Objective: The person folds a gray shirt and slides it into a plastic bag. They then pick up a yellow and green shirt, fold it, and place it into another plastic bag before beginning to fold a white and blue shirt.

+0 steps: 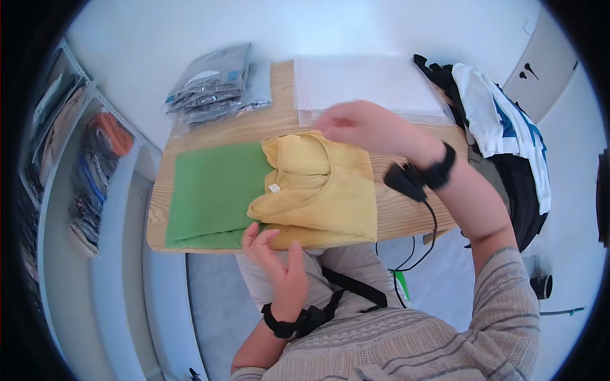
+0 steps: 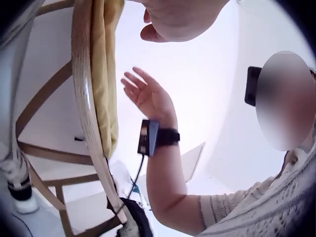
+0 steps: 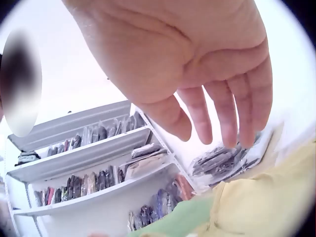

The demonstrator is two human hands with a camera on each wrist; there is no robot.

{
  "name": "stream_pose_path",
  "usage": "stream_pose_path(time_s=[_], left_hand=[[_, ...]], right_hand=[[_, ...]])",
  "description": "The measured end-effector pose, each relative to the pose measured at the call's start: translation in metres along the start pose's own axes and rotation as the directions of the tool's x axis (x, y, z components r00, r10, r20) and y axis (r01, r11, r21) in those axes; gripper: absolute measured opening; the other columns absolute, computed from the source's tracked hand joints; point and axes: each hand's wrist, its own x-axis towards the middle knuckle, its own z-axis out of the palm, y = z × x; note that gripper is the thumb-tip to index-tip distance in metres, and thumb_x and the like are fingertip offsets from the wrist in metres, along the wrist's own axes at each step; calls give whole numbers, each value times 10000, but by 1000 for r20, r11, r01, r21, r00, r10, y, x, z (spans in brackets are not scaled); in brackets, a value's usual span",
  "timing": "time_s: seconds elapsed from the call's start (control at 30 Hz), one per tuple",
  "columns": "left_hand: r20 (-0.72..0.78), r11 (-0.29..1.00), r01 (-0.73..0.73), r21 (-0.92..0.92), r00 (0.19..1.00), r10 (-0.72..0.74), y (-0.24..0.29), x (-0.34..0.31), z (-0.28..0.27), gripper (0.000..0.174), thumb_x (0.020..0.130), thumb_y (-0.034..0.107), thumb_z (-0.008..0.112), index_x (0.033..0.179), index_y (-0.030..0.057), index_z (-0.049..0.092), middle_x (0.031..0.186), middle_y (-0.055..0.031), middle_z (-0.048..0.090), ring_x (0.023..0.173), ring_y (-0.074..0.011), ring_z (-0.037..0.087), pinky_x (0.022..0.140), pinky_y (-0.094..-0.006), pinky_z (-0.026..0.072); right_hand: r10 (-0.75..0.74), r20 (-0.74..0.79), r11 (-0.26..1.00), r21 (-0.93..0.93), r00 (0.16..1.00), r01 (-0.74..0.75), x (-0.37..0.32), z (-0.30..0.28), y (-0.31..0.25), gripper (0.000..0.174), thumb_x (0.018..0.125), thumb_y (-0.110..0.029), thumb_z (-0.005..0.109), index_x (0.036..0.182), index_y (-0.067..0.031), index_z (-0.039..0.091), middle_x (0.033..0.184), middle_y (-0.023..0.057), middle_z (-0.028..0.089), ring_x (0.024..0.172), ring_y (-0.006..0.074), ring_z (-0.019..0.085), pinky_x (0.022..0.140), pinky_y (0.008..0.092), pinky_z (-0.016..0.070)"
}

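Note:
A yellow top, folded into a rough rectangle, lies on the table with its wide neckline and white label facing up. Its left side overlaps a flat green folded cloth. Over the yellow top's far edge hovers my right hand; the right wrist view shows its fingers straight and spaced apart, holding nothing. My left hand is at the table's front edge with fingers loosely bent, fingertips right by the near edge of the yellow top. In the left wrist view, part of the left hand appears at the top.
Bagged grey garments are stacked at the table's back left. Clear plastic bags lie at the back, with black and white clothes piled along the right side. Shelves of bagged clothes stand left. A cable hangs from my right wrist.

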Motion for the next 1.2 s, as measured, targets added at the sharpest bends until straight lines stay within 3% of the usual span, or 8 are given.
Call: stream_pose_path(time_s=[0.07, 0.27, 0.33, 0.47, 0.67, 0.73, 1.07, 1.2], left_hand=[[-9, 959, -95, 267, 995, 101, 8, 8, -11, 469, 814, -28, 531, 1268, 39, 429, 1442, -164, 271, 1303, -266, 319, 1073, -424, 260], [296, 636, -362, 682, 931, 213, 11, 49, -24, 283, 806, 90, 622, 1082, 36, 587, 1308, -188, 463, 1247, -375, 393, 1024, -487, 307], [309, 797, -155, 584, 950, -42, 2, 51, -32, 252, 841, 160, 630, 1061, 38, 619, 1253, -163, 537, 1223, -348, 446, 1032, -428, 337], [297, 895, -118, 431, 955, -17, 13, 63, -69, 299, 844, 182, 639, 1103, 36, 599, 1229, -168, 555, 1185, -343, 479, 991, -416, 382], [-105, 392, 78, 917, 993, 48, -18, 105, -156, 463, 839, 306, 656, 1156, -16, 557, 1213, -201, 550, 1182, -361, 464, 912, -449, 434], [-254, 230, 296, 927, 948, -193, -17, 117, -163, 558, 799, 373, 687, 1147, -41, 550, 1171, -220, 574, 1160, -355, 492, 907, -443, 443], [-2, 652, 342, 676, 886, -464, -50, 144, -189, 483, 787, 245, 669, 1142, -61, 553, 994, -211, 651, 882, -289, 651, 772, -359, 505], [-23, 852, 507, 133, 861, -509, -21, 157, -168, 379, 815, 93, 576, 1166, -45, 537, 1007, -129, 646, 868, -198, 640, 747, -303, 506]], right_hand=[[-41, -177, 991, -134, 983, 17, -41, 21, 0, 254, 870, -236, 598, 996, -25, 662, 895, 153, 671, 888, 305, 638, 814, 377, 497], [-117, -179, 917, -397, 977, 37, -111, 104, 4, 398, 849, -221, 629, 1230, -125, 566, 1290, 166, 518, 1246, 338, 446, 1030, 500, 331], [-68, -165, 925, -381, 984, 0, -118, 115, 13, 375, 846, -193, 623, 1212, -125, 581, 1344, 160, 476, 1306, 334, 385, 1059, 552, 261], [-77, -173, 951, -307, 982, 20, -120, 117, 12, 363, 845, -172, 621, 1204, -131, 589, 1361, 160, 465, 1321, 337, 369, 1076, 538, 239], [-76, -282, 966, -259, 956, 1, -96, 120, -21, 398, 825, -179, 639, 1203, -73, 571, 1355, 167, 464, 1315, 335, 375, 1072, 552, 239], [-155, -231, 926, -373, 961, 60, -78, 139, -39, 479, 818, -229, 648, 1248, -58, 524, 1359, 180, 445, 1304, 347, 377, 1059, 557, 260], [-168, -227, 849, -528, 959, 24, -68, 194, -38, 693, 722, -362, 720, 1341, -187, 464, 1378, 151, 424, 1283, 365, 381, 1011, 604, 288], [-179, -232, 850, -525, 956, 32, -67, 196, -35, 721, 713, -352, 731, 1357, -193, 448, 1395, 151, 404, 1289, 368, 368, 1016, 595, 282]])
